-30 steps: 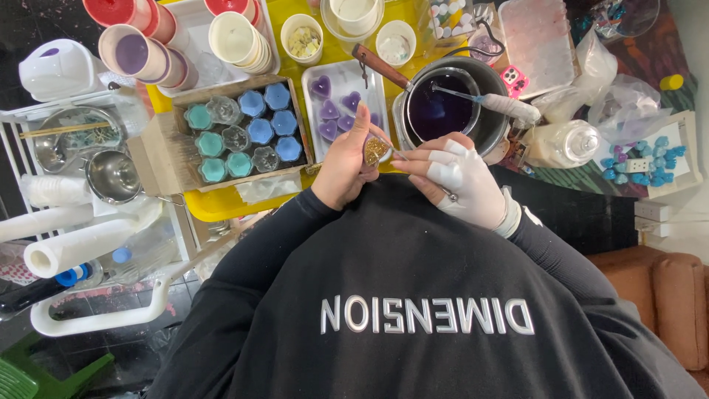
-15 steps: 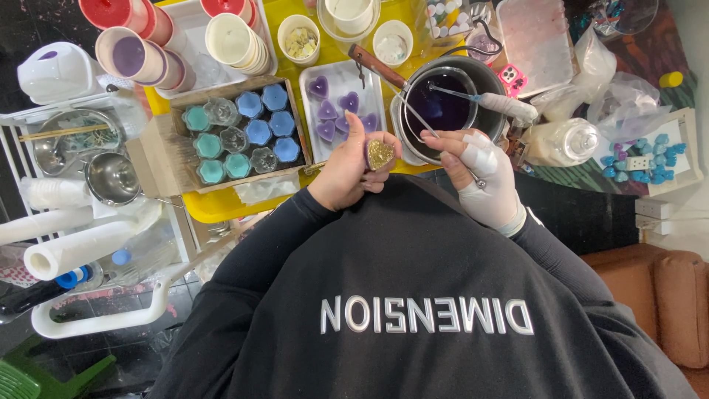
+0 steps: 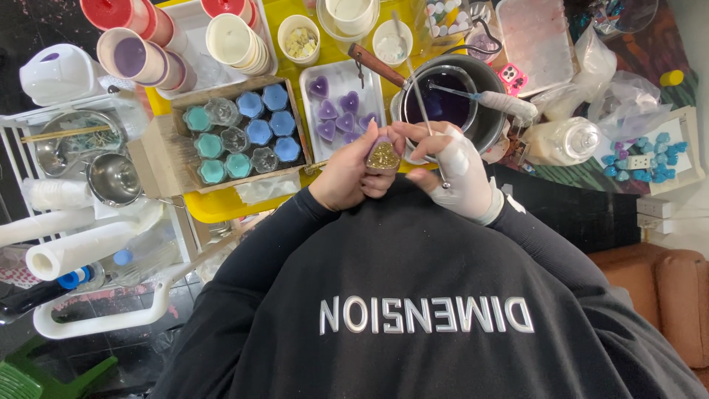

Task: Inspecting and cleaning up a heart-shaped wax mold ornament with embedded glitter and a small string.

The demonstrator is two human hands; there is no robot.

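My left hand (image 3: 341,176) is bare and holds a small round jar of gold glitter (image 3: 383,156) in front of my chest. My right hand (image 3: 459,176) wears a white glove and pinches a thin metal stick (image 3: 422,103) that slants up over the dark pot of purple liquid (image 3: 443,105). Its fingers touch the jar's right side. Just beyond my hands lies a white tray (image 3: 373,80) of purple heart-shaped candles.
A wooden box (image 3: 294,111) of teal and blue hexagon candles sits on a yellow tray (image 3: 214,205). Cups of wax (image 3: 133,56) stand at the far left, metal bowls (image 3: 112,177) and paper rolls (image 3: 74,247) at the left, bottles and bags at the right.
My right hand swung slightly out toward the pot, then came back against the jar. The left hand keeps the jar in almost the same place.
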